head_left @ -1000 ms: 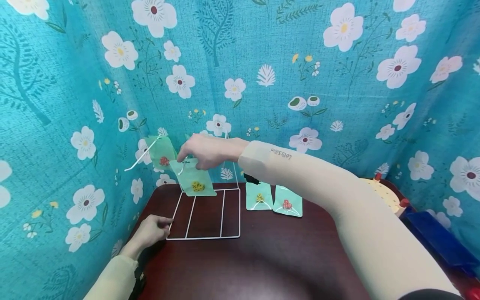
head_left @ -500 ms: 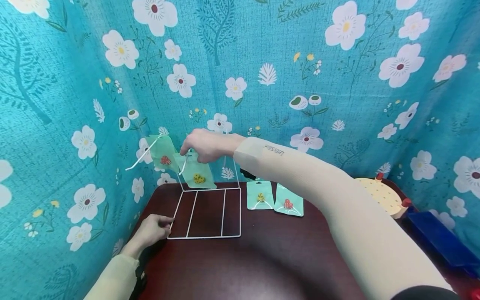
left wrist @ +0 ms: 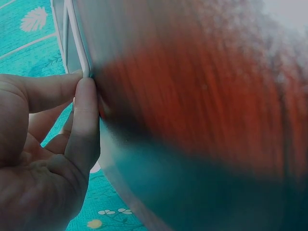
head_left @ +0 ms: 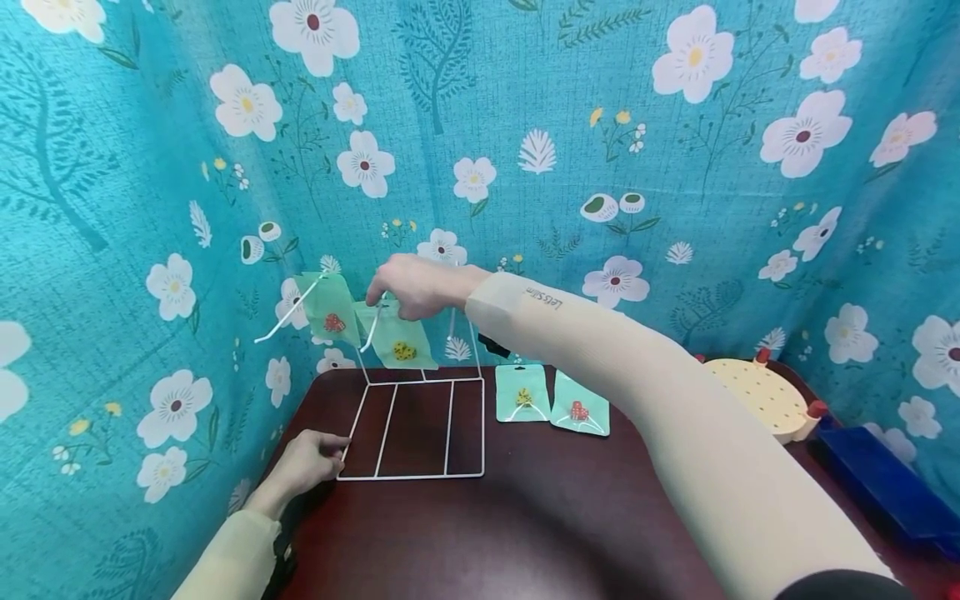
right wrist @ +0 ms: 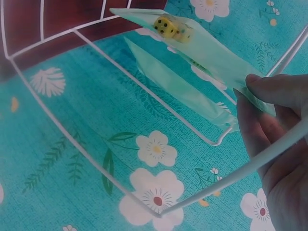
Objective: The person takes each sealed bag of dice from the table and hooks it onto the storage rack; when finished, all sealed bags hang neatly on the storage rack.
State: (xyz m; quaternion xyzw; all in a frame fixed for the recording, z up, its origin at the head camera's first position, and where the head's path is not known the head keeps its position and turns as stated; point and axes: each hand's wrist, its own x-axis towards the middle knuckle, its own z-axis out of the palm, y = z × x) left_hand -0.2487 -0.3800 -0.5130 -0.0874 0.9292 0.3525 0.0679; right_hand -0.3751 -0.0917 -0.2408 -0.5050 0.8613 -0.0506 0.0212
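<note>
A white wire rack [head_left: 408,477] stands at the left of the dark table, with prongs reaching forward from its upright back. My left hand [head_left: 306,462] pinches the left wire of its base between thumb and finger, as the left wrist view shows closely. My right hand [head_left: 417,285] pinches the top edge of a pale green pouch [right wrist: 211,50] holding yellow dice. That pouch is on a prong [head_left: 372,327], tilted in the right wrist view. Left of it, a green pouch with red dice [head_left: 324,302] hangs on another prong. Another green pouch [right wrist: 175,91] shows behind in the right wrist view.
Two more pouches lie flat right of the rack, one with yellow dice [head_left: 522,408] and one with red [head_left: 581,404]. A round cream board with red-topped pegs [head_left: 753,396] and a blue tray [head_left: 885,479] stand at the right. Flowered blue curtain [head_left: 525,208] surrounds the table.
My right hand has moved slightly up and back, and the yellow-dice pouch has shifted farther back along the prong. My left hand has stayed on the rack's base.
</note>
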